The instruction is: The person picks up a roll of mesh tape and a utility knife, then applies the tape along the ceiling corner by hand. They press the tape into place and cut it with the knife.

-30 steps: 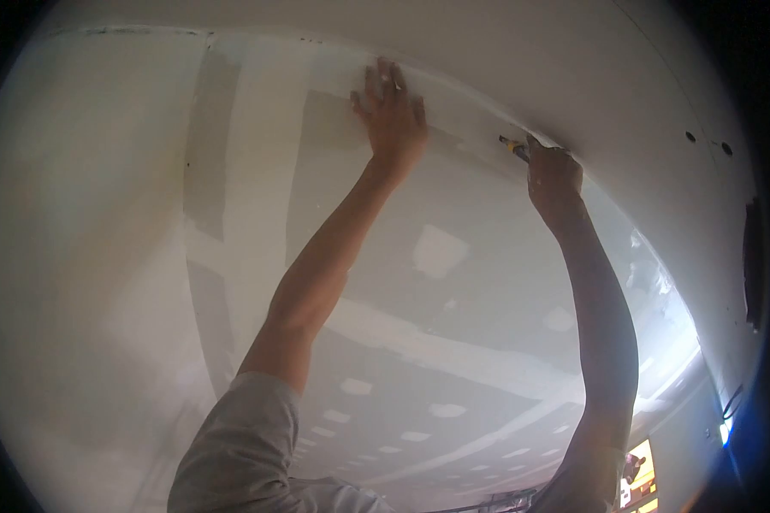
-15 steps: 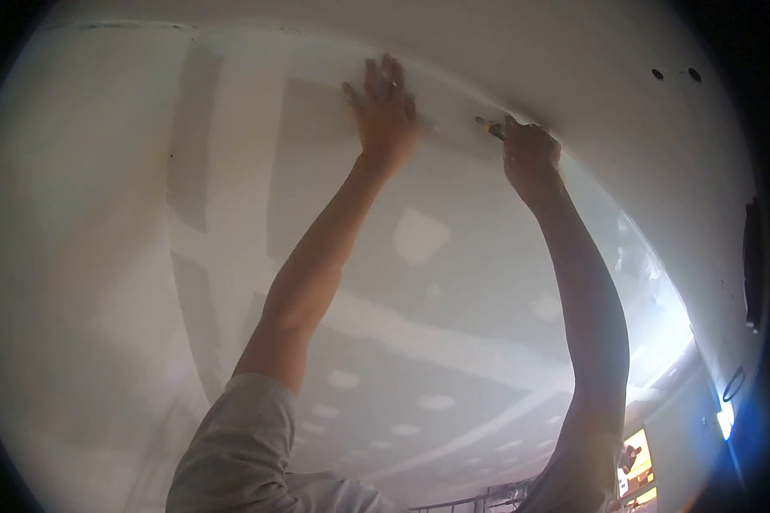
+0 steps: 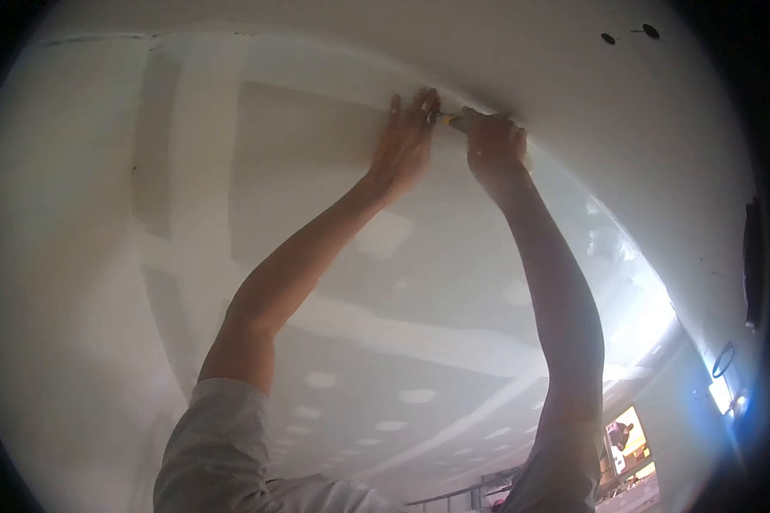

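Both arms stretched high overhead, left hand (image 3: 406, 145) flat with fingers spread and pointing up, right hand (image 3: 490, 141) balled in a tight fist just beside it, the two almost touching.

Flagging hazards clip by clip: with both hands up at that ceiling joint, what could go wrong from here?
The left hand lies flat on the ceiling right beside the yellow-handled tool that the right hand grips; a slip along the joint could catch its fingers. Both arms are stretched overhead, so control may weaken.
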`<action>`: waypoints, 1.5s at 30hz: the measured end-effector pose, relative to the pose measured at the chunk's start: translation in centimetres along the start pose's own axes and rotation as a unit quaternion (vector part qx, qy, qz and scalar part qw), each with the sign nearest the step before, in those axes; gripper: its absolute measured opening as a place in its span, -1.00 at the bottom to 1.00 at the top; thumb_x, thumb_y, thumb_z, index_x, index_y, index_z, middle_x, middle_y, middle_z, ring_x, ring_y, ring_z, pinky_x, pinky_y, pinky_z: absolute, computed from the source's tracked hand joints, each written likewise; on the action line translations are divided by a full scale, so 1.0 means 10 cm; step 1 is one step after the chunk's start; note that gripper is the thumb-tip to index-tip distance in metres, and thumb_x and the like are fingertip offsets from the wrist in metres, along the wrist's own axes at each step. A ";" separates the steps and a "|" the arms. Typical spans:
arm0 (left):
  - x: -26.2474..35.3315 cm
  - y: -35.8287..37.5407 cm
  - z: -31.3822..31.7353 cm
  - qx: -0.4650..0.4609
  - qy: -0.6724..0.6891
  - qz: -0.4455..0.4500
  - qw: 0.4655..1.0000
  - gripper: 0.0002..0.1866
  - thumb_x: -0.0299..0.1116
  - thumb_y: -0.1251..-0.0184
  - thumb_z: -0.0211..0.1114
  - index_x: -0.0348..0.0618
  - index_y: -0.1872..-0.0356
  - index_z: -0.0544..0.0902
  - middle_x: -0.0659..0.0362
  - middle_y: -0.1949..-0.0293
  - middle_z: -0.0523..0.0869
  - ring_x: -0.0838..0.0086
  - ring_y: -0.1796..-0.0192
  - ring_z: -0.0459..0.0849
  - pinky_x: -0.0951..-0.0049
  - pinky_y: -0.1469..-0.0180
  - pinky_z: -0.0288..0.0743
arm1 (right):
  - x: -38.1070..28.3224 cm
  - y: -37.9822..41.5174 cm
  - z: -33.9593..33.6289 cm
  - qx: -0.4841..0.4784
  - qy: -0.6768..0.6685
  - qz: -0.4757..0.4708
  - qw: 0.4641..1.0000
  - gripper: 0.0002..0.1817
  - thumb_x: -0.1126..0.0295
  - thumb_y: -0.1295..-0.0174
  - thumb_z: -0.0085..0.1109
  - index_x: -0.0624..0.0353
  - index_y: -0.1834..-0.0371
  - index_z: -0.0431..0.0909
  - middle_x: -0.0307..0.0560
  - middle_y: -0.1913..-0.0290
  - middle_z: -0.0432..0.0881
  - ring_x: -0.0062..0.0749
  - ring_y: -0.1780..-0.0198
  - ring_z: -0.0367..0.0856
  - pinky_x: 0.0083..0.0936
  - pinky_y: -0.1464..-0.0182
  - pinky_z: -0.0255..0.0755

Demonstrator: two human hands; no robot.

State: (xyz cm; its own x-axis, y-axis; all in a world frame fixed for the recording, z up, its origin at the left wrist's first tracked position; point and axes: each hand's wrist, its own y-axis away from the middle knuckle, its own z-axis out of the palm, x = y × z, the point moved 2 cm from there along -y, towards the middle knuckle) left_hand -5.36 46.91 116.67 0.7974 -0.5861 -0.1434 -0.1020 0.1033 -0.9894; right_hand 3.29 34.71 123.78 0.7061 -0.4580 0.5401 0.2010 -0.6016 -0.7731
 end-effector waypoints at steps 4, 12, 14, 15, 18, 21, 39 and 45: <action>0.00 -0.03 0.01 0.035 0.059 0.022 0.997 -0.45 -0.37 -0.51 0.08 -0.21 -0.49 0.36 0.02 -0.52 0.35 0.20 -0.60 0.22 -0.19 -0.57 0.07 | 0.16 0.03 0.07 0.030 -0.041 -0.012 0.999 -0.65 0.40 -0.36 0.15 -0.11 -0.19 0.62 -0.04 0.16 0.78 -0.16 0.03 0.78 -0.13 0.02 0.65; 0.05 -0.01 0.16 0.009 0.049 0.069 0.996 -0.51 -0.37 -0.58 0.01 -0.21 -0.47 0.37 0.05 -0.53 0.35 0.22 -0.58 0.25 -0.22 -0.58 0.05 | 0.29 0.07 0.01 0.028 -0.069 -0.067 0.995 -0.52 0.44 -0.35 0.15 -0.22 -0.33 0.57 -0.06 0.13 0.78 -0.16 0.02 0.77 -0.24 -0.01 0.65; 0.03 0.02 0.16 0.020 0.074 0.080 0.994 -0.51 -0.37 -0.59 0.01 -0.25 -0.47 0.36 0.02 -0.52 0.34 0.19 -0.58 0.25 -0.24 -0.58 0.04 | 0.27 0.07 0.07 0.041 -0.063 -0.036 0.997 -0.51 0.43 -0.33 0.18 -0.19 -0.34 0.56 -0.07 0.13 0.78 -0.18 0.02 0.77 -0.24 0.00 0.64; 0.01 0.03 0.17 0.032 0.096 0.091 0.991 -0.51 -0.37 -0.60 0.00 -0.29 -0.46 0.35 0.00 -0.52 0.34 0.15 -0.58 0.25 -0.25 -0.57 0.04 | 0.25 0.06 0.12 0.040 -0.065 -0.037 0.996 -0.51 0.43 -0.33 0.18 -0.19 -0.34 0.56 -0.07 0.13 0.78 -0.18 0.02 0.77 -0.24 0.00 0.64; 0.02 0.07 0.14 0.059 0.107 0.073 0.990 -0.49 -0.34 -0.58 0.05 -0.39 -0.44 0.34 -0.04 -0.51 0.34 0.12 -0.59 0.23 -0.26 -0.57 0.03 | 0.15 0.07 0.15 0.090 -0.024 -0.014 0.996 -0.55 0.39 -0.30 0.22 -0.12 -0.28 0.58 -0.07 0.13 0.77 -0.19 0.02 0.77 -0.19 0.03 0.62; -0.02 0.08 0.13 0.071 0.141 0.014 0.987 -0.48 -0.30 -0.57 0.08 -0.44 -0.41 0.35 -0.06 -0.51 0.35 0.10 -0.59 0.22 -0.27 -0.56 0.04 | 0.11 0.06 0.12 0.048 0.011 -0.005 0.999 -0.62 0.36 -0.28 0.25 -0.03 -0.18 0.60 -0.06 0.14 0.77 -0.20 0.01 0.76 -0.16 0.05 0.59; 0.13 -0.09 0.23 0.038 0.040 0.078 0.995 -0.49 -0.20 -0.58 0.04 -0.15 -0.45 0.42 0.19 -0.52 0.39 0.21 -0.60 0.19 -0.35 -0.55 -0.01 | 0.23 0.09 0.28 0.104 -0.073 -0.025 0.992 -0.53 0.45 -0.31 0.17 -0.12 -0.30 0.56 0.05 0.12 0.77 -0.05 -0.02 0.74 -0.02 -0.06 0.59; 0.16 -0.08 0.28 0.046 0.072 0.065 0.994 -0.39 -0.14 -0.51 0.09 -0.12 -0.52 0.34 0.19 -0.54 0.34 0.15 -0.61 0.14 -0.47 -0.51 -0.07 | 0.23 0.37 0.16 0.111 -0.147 0.000 0.983 -0.22 0.05 -0.27 0.35 -0.31 -0.57 0.27 0.08 0.15 0.75 -0.15 0.19 0.76 -0.22 0.02 0.64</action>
State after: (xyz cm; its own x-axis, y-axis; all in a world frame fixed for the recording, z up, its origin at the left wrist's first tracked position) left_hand -2.34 48.16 117.31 0.6863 -0.6717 -0.2789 -0.1392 0.2551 -0.9568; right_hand 6.75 32.41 121.62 0.8654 -0.2292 0.4456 0.3212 -0.4290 -0.8443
